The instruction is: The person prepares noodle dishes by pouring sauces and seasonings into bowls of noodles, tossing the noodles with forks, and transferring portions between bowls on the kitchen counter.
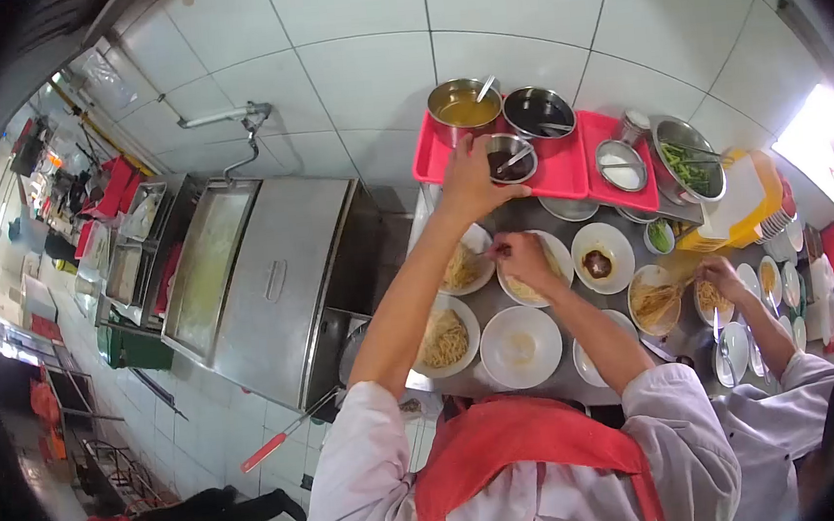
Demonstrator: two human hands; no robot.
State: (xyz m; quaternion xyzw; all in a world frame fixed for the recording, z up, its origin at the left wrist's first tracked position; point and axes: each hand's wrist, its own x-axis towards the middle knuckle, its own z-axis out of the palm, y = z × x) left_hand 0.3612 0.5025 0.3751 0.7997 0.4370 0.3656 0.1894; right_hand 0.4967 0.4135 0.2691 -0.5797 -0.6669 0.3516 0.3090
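My left hand (472,180) is wrapped round the near left side of a small metal bowl of dark sauce (515,160), which has a spoon in it and sits on a red tray (567,178). Lower down, my right hand (528,260) hangs over a white bowl (561,249) with noodles. Its fingers are pinched together; what they hold is too small to make out. Beside it on the left is another bowl of noodles (461,267). A white bowl with dark sauce (598,264) stands to the right, and a nearly bare white bowl (521,348) nearer to me.
Metal pots of yellow liquid (466,112) and dark liquid (539,112) stand on the tray. Greens fill a metal bowl (689,166) at right. A co-worker's hand (722,281) is over a bowl there. A steel unit (281,281) is left; a red-handled tool (265,451) sticks out below.
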